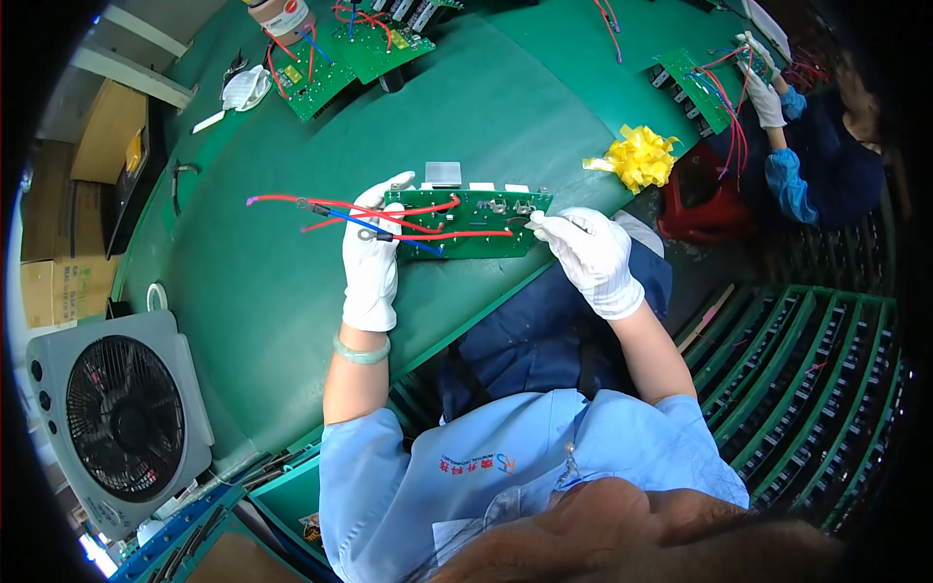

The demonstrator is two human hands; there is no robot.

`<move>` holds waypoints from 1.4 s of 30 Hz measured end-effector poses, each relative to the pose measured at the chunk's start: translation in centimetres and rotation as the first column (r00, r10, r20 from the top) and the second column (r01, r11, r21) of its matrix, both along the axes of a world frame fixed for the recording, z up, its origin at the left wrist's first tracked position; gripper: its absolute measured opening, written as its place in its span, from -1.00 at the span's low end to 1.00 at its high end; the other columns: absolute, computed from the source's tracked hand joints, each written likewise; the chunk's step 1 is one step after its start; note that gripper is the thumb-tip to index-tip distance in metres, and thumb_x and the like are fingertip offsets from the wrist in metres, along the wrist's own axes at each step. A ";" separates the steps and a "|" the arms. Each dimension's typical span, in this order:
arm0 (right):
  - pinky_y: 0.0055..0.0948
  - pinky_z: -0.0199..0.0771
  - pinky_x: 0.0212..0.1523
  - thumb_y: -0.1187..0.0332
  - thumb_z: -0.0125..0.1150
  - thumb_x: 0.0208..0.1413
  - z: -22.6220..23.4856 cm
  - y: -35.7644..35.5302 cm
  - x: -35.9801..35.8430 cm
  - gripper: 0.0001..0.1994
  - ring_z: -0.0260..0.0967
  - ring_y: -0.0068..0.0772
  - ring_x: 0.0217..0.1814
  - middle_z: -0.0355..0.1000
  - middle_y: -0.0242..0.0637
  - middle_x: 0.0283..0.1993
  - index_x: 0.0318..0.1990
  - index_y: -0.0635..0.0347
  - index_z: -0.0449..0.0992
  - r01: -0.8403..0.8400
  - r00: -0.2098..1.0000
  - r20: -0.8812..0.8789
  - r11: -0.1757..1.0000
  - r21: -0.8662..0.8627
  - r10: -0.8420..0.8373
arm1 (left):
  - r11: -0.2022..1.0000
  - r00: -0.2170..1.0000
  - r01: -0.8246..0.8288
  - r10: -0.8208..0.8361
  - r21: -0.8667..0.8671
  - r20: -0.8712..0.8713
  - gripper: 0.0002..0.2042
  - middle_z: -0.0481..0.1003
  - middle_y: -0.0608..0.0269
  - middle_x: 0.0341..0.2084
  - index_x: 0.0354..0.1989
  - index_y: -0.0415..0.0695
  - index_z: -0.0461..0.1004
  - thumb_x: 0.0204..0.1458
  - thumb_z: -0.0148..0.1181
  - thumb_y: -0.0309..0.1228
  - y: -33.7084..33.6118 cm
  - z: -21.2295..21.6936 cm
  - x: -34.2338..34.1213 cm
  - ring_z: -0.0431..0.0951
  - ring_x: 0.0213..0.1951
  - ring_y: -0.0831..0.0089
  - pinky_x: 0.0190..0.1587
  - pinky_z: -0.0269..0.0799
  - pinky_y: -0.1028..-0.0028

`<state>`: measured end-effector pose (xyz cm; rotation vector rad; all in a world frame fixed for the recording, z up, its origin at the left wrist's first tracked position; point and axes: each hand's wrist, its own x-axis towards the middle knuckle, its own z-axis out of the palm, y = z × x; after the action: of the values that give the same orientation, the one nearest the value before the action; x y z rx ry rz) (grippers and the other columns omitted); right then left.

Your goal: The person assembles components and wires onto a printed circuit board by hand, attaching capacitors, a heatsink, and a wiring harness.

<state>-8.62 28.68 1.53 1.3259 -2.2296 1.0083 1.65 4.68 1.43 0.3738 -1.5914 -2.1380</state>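
A green circuit board (471, 238) with red and blue wires soldered to it is held up over the green table, tilted. My left hand (371, 267), in a white glove, is closed round its left end, where the red wires (282, 200) stick out past the fingers. A ring-shaped metal lug (366, 234) ends one of the wires. My right hand (591, 255), also gloved, is pinched at the board's right edge. What lies between those fingertips is too small to make out. A grey metal heatsink (443, 174) and white parts show behind the board's upper edge.
More wired circuit boards (309, 85) lie at the far left by a round container (282, 17). A yellow ribbon bow (639, 158) sits at the table's right edge. A box fan (126, 418) stands left. A co-worker's gloved hands (765, 92) hold another board at right, above green racks (807, 389).
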 end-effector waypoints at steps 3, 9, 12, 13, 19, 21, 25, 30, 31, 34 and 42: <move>-0.49 0.40 -0.55 0.55 0.29 -0.26 -0.2 -0.2 -0.1 -0.68 0.38 -0.38 -0.53 0.44 -0.34 -0.46 -0.23 0.07 0.58 -0.036 0.998 0.053 0.999 -0.037 0.038 | 1.000 1.000 0.003 -0.003 -0.020 -0.016 -0.68 0.34 0.07 0.05 0.03 -0.26 0.28 0.09 0.03 -0.48 -0.1 -0.1 0.0 0.38 -0.01 0.44 0.06 0.29 0.47; -0.50 0.39 -0.56 0.52 0.29 -0.24 0.9 -0.3 0.1 -0.70 0.39 -0.39 -0.53 0.44 -0.34 -0.47 -0.23 0.09 0.58 -0.002 1.000 -0.008 0.998 -0.061 0.001 | 1.000 1.000 0.009 -0.009 0.001 -0.017 -0.67 0.34 0.06 0.05 0.04 -0.26 0.28 0.09 0.04 -0.46 0.1 0.1 0.0 0.39 -0.02 0.44 0.06 0.29 0.46; -0.50 0.39 -0.56 0.52 0.28 -0.25 0.6 -0.1 -0.1 -0.69 0.39 -0.39 -0.53 0.44 -0.34 -0.47 -0.22 0.10 0.58 -0.005 1.000 -0.029 0.999 -0.049 0.004 | 0.999 1.000 0.008 -0.008 -0.035 -0.014 -0.67 0.34 0.07 0.04 0.04 -0.27 0.28 0.09 0.04 -0.46 -0.1 -0.2 0.0 0.39 -0.02 0.44 0.06 0.29 0.46; -0.50 0.39 -0.56 0.52 0.28 -0.26 0.3 -0.1 -0.2 -0.67 0.39 -0.40 -0.53 0.44 -0.35 -0.47 -0.21 0.09 0.57 -0.029 1.000 -0.010 0.999 -0.041 0.029 | 0.999 1.000 0.010 -0.011 -0.052 -0.020 -0.67 0.35 0.07 0.04 0.03 -0.27 0.29 0.08 0.04 -0.47 -0.2 -0.2 0.1 0.39 -0.01 0.44 0.06 0.30 0.46; -0.50 0.39 -0.55 0.51 0.29 -0.28 0.6 0.4 0.0 -0.62 0.39 -0.41 -0.52 0.45 -0.36 -0.45 -0.17 0.07 0.57 -0.040 0.999 -0.032 0.999 0.007 0.040 | 1.000 1.000 -0.026 0.026 -0.003 -0.017 -0.70 0.38 0.10 0.02 0.01 -0.25 0.30 0.08 0.01 -0.53 0.1 -0.2 -0.1 0.39 -0.04 0.48 0.03 0.30 0.50; -0.50 0.38 -0.55 0.52 0.28 -0.28 0.4 0.3 0.0 -0.62 0.39 -0.41 -0.51 0.44 -0.36 -0.45 -0.17 0.07 0.56 -0.024 0.998 -0.062 1.000 0.019 0.025 | 1.000 1.000 -0.029 0.029 0.007 0.009 -0.72 0.40 0.13 -0.01 0.00 -0.25 0.31 0.08 0.00 -0.55 0.0 -0.2 -0.1 0.39 -0.07 0.50 0.01 0.31 0.53; -0.52 0.41 -0.48 0.55 0.25 -0.17 0.5 0.8 -0.3 -0.64 0.41 -0.39 -0.49 0.48 -0.34 -0.42 -0.12 0.13 0.54 -0.078 0.995 0.056 0.997 0.013 0.078 | 0.997 0.999 -0.037 0.039 -0.068 0.030 -0.70 0.39 0.14 -0.02 0.02 -0.26 0.31 0.09 -0.01 -0.55 0.1 0.0 -0.3 0.38 -0.13 0.56 -0.02 0.28 0.57; -0.51 0.42 -0.32 0.55 0.26 -0.09 -0.3 0.6 0.8 -0.65 0.38 -0.42 -0.31 0.51 -0.29 -0.36 -0.07 0.25 0.50 0.238 0.965 0.161 0.948 -0.210 -0.206 | 0.999 1.000 0.002 -0.003 0.048 0.029 -0.68 0.36 0.12 0.01 0.04 -0.25 0.30 0.08 0.04 -0.52 -0.8 -0.4 -0.2 0.35 -0.16 0.61 -0.05 0.27 0.62; -0.50 0.42 -0.30 0.55 0.26 -0.08 -0.9 0.8 0.9 -0.65 0.37 -0.41 -0.31 0.47 -0.26 -0.34 -0.06 0.25 0.49 0.267 0.954 0.203 0.935 -0.235 -0.222 | 0.998 0.998 0.035 -0.032 0.061 -0.048 -0.66 0.34 0.11 0.03 0.05 -0.25 0.28 0.07 0.06 -0.53 -1.0 -1.0 -0.1 0.34 -0.16 0.62 -0.05 0.26 0.62; -0.47 0.41 -0.28 0.54 0.27 -0.07 -1.9 1.3 1.1 -0.64 0.36 -0.39 -0.32 0.41 -0.23 -0.30 -0.04 0.26 0.48 0.324 0.935 0.232 0.913 -0.247 -0.269 | 0.989 0.991 0.058 -0.041 0.138 -0.126 -0.62 0.29 0.06 0.08 0.07 -0.26 0.24 0.06 0.09 -0.53 -0.9 -1.2 -0.4 0.34 -0.15 0.59 -0.04 0.26 0.61; -0.45 0.39 -0.15 0.50 0.22 0.00 -3.7 2.4 0.4 -0.70 0.40 -0.32 -0.21 0.44 -0.19 -0.19 -0.05 0.26 0.48 0.338 0.930 0.136 0.940 0.047 -0.341 | 0.998 0.980 0.045 -0.054 0.049 0.192 -0.56 0.38 0.17 -0.07 0.13 -0.35 0.18 0.15 0.03 -0.34 -1.7 -1.5 -1.0 0.38 -0.03 0.48 0.07 0.26 0.49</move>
<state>-8.19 31.06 -2.17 0.8521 -2.4706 0.9746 0.65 3.03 -0.07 0.5783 -1.6756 -2.2361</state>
